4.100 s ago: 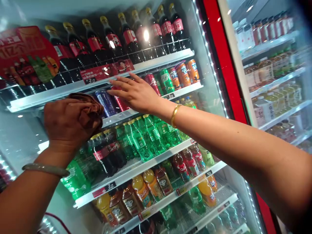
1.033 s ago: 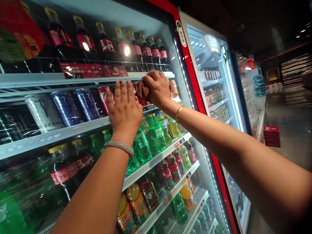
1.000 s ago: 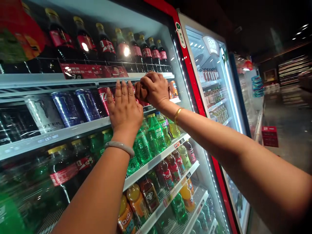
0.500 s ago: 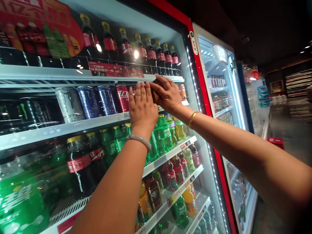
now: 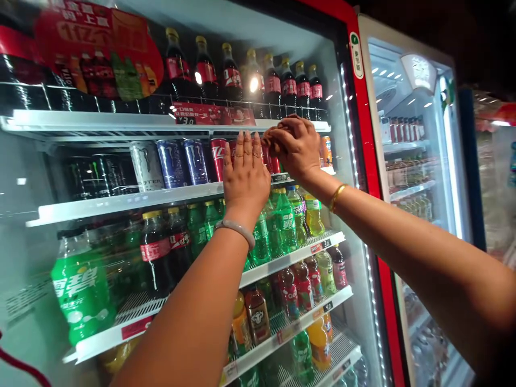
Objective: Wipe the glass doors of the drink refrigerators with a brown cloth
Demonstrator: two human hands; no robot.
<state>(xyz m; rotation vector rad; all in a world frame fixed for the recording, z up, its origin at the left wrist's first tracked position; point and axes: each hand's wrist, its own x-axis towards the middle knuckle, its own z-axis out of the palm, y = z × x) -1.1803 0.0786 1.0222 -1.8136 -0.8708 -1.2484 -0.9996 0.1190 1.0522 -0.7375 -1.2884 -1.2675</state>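
Note:
My left hand (image 5: 246,174), with a pale bangle at the wrist, lies flat against the glass door of a drinks fridge, fingers stretched upward. Just right of it and slightly higher is my right hand (image 5: 300,148), wearing a gold bracelet. Its fingers are bent over a crumpled brown cloth (image 5: 274,141), pressed to the glass; most of the cloth is hidden beneath them. Behind the glass, red cans (image 5: 218,158) are partly covered by my hands. Cola bottles (image 5: 231,72) stand on the shelf above, and green soda bottles (image 5: 287,223) on the one below.
A red door frame (image 5: 368,156) edges the fridge on the right, and another lit fridge (image 5: 411,129) stands beyond it. Blue and silver cans (image 5: 169,163) line the middle shelf. A round red poster (image 5: 99,51) is at upper left. A red cord (image 5: 24,364) shows at lower left.
My view has turned left and shows more of the fridge's left side. My right hand has moved a little away from my left and its fingers are more bent. My left hand stays flat.

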